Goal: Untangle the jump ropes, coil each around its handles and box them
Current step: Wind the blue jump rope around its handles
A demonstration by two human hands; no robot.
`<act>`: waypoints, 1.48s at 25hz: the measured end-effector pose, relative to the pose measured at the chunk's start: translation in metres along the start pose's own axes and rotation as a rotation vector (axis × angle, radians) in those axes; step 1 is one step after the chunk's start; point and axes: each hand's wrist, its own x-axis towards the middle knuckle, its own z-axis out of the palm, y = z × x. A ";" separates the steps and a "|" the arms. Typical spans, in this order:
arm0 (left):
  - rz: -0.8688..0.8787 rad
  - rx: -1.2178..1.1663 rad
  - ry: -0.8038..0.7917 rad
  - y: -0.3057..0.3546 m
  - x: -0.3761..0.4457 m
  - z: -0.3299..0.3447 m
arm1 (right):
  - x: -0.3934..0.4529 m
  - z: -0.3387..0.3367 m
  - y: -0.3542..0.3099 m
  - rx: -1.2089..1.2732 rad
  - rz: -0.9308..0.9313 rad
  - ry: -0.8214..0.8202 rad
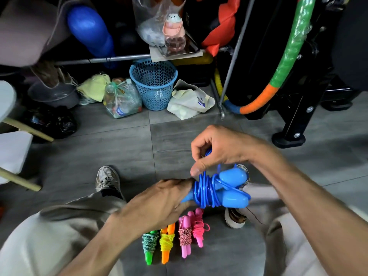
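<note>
At the bottom centre of the frame, nearest the person, four finished bundles lie side by side on the grey tile floor between the knees: a green jump rope, an orange jump rope, a pink jump rope with speckled cord and a bright pink jump rope, each with its cord wound round its paired handles. They touch or nearly touch in a row.

Just above them, centre right, both hands work on the blue jump rope. The left hand grips the narrow ends of the two blue handles, fingers curled round them, holding the pair level. The right hand comes in from the right, its thumb and fingers pinching the blue cord above the coil, where a small loop shows inside the fist.

The step in hand looks like the last turns of coiling the fifth rope; most of the cord already sits in tight wraps round the middle of the handles. The next move likely calls for tucking or locking the free end under a wrap so the coil holds, then setting the bundle down beside the others.

Farther off, in the upper middle of the frame, stand a blue mesh basket and a clear bag of plastic bottles. No box is in sight, so boxing is yet to come.
</note>
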 end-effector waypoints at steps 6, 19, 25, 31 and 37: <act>-0.253 -0.586 0.585 0.011 0.011 -0.021 | 0.003 0.010 0.003 0.776 -0.072 0.101; -0.459 0.438 0.571 0.009 0.017 -0.001 | 0.002 0.057 -0.025 0.848 0.237 0.497; -0.502 -0.604 0.308 0.003 -0.002 -0.035 | 0.000 0.047 -0.016 0.969 0.098 0.440; -0.338 -1.434 0.202 0.005 0.001 -0.035 | 0.000 0.062 -0.015 1.020 -0.029 0.123; -0.452 -1.155 0.462 0.004 0.007 -0.021 | 0.005 0.055 -0.016 0.736 0.138 0.263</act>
